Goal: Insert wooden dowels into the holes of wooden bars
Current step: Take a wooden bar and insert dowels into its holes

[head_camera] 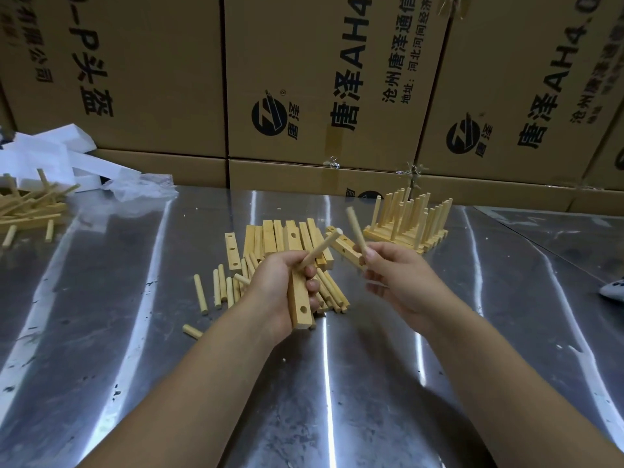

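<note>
We see a pale square-sided wooden bar (299,300) gripped upright in the left hand (282,282) over the middle of the shiny steel table (135,332). One round hole shows near the bar's lower end. One smooth round wooden dowel (319,249) slants up from the fingers at the bar's top; the fingers hide whether it sits in a hole. The right hand (396,275) pinches a second single dowel (356,231) between thumb and fingers, tilted, apart from the bar.

Behind the hands lies a heap of about ten loose bars (280,236), one two-holed bar (233,251) at its left side. A dozen or so loose dowels (223,288) lie beside it, and one stray dowel (192,331) lies nearer us. Toward the far right edge stands a cluster of finished bars with upright dowels (408,221), too crowded to count. At the far left edge lie a jumble of wooden sticks (27,207) and crumpled white wrapping (50,153). Printed brown cardboard boxes (304,79) line the far edge.
</note>
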